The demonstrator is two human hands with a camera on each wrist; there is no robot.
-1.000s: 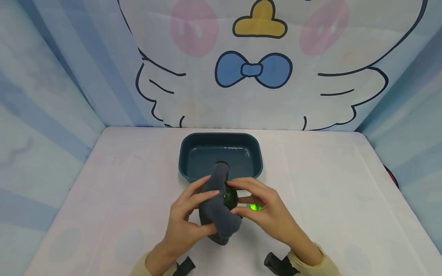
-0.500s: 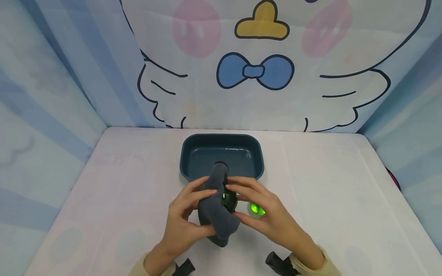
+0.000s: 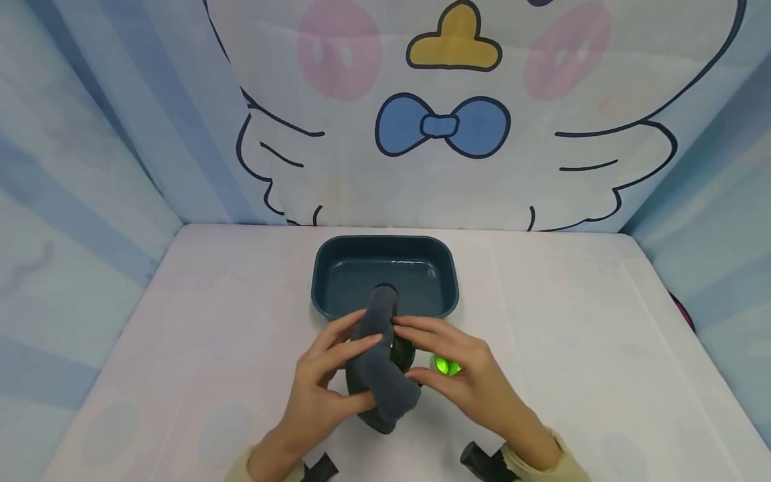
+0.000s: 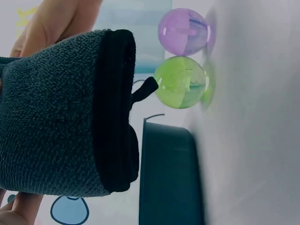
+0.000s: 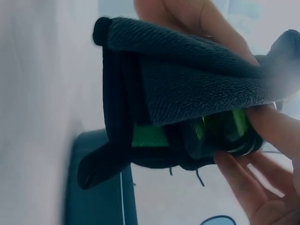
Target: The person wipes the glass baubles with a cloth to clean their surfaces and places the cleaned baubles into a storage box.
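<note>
In the head view a dark grey towel [image 3: 385,381] with black edging is folded around a clear green ball [image 3: 402,353], whose right side shows. My left hand [image 3: 322,375] grips the towel from the left, fingers on top and thumb at the near side. From the right, my right hand [image 3: 466,361] holds the ball between fingertips and thumb; in the right wrist view these fingers [image 5: 243,183] lie against its glossy surface [image 5: 239,129], and the towel hides the rest. The left wrist view shows the bundle raised above the table, with a black loop [image 4: 145,90] at its edge.
A dark teal basin [image 3: 385,274] stands behind the hands. On the table lie a second green ball [image 4: 180,83] and a purple ball [image 4: 183,32], side by side. Printed fabric walls [image 3: 458,181] enclose the back and sides.
The right fingers have shifted slightly over the ball, and the thumb has moved a little off the towel's fold. The left hand keeps its hold; the towel stays nearly in place.
</note>
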